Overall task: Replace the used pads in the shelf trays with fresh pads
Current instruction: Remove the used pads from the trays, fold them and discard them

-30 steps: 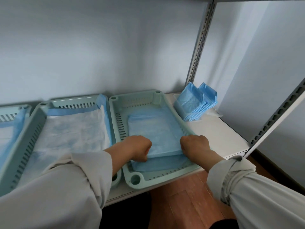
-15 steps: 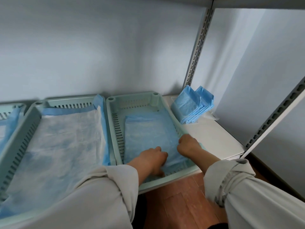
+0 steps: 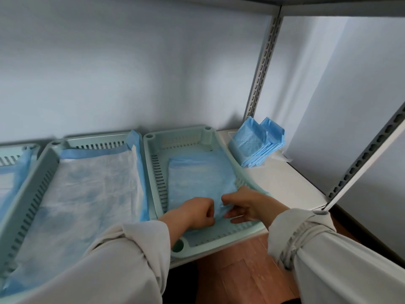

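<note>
A folded blue pad lies in the right-hand pale green tray on the white shelf. My left hand grips the pad's near edge with curled fingers. Just to its right, my right hand pinches the same near edge, its fingers partly extended. The middle tray holds an unfolded pad, white on top with blue borders. A stack of folded blue pads stands on the shelf to the right of the right tray.
A third tray with a blue-edged pad shows at the far left. Perforated metal shelf posts rise at the back right and front right. The shelf's front edge runs over a wooden floor. A wall closes the back.
Both hands have come closer together at the pad's near edge. The pad now lies spread longer along the tray than a second ago. The view has shifted slightly.
</note>
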Available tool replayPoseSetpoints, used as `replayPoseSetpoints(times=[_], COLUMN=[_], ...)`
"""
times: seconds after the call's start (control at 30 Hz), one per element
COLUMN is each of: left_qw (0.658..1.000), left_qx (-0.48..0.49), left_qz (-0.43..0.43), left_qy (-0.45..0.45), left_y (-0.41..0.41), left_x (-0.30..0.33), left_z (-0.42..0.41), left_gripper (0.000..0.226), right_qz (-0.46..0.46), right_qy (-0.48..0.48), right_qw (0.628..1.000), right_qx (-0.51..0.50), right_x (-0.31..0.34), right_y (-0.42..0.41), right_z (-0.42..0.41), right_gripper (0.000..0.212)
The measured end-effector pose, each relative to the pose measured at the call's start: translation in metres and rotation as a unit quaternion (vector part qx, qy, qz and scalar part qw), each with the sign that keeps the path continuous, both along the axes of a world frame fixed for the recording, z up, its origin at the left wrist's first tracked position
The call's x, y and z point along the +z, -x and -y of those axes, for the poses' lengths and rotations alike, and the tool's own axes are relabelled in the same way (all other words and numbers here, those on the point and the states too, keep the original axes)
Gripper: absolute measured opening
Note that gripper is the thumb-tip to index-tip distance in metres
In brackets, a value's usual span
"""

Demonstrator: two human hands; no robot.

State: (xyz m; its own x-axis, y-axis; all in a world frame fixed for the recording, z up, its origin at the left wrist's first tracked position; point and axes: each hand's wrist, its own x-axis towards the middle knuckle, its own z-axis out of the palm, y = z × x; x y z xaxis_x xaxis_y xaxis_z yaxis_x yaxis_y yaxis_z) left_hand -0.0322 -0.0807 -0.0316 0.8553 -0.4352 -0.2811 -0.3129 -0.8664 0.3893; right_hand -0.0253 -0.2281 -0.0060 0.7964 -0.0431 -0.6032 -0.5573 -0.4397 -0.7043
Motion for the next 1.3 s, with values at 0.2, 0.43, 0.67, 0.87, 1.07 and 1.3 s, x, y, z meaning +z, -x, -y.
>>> replayPoseSetpoints(times=[0.2, 0.43, 0.67, 0.87, 1.07, 1.3], left_qw=[0.999, 0.988, 0.982, 0.977, 0.989, 0.985], left_qx=[-0.012, -0.013, -0.033, -0.044, 0.057, -0.009], left_qz=[0.009, 0.058, 0.042, 0.097, 0.135, 0.126], left_qy=[-0.049, -0.142, -0.182, -0.186, -0.027, -0.118], left_y=[0.006, 0.013, 0.012, 0.013, 0.003, 0.011], left_x=[0.002, -0.002, 0.001, 0.001, 0.024, 0.024], left_z=[-0.006, -0.013, -0.016, -0.017, -0.034, -0.040], left_gripper=[0.039, 0.032, 0.036, 0.025, 0.017, 0.046], right_qz=[0.102, 0.193, 0.158, 0.252, 0.267, 0.334], right_qy=[0.178, 0.340, 0.453, 0.485, 0.415, 0.416], right_qw=[0.979, 0.861, 0.762, 0.748, 0.819, 0.823], right_qx=[0.003, 0.327, 0.435, 0.376, 0.291, 0.196], right_x=[0.008, -0.004, -0.016, -0.023, -0.020, -0.017], right_y=[-0.005, 0.006, 0.011, 0.014, 0.011, 0.002], right_z=[0.015, 0.012, -0.016, -0.019, 0.003, 0.004], right_gripper=[0.011, 0.062, 0.049, 0.032, 0.042, 0.026])
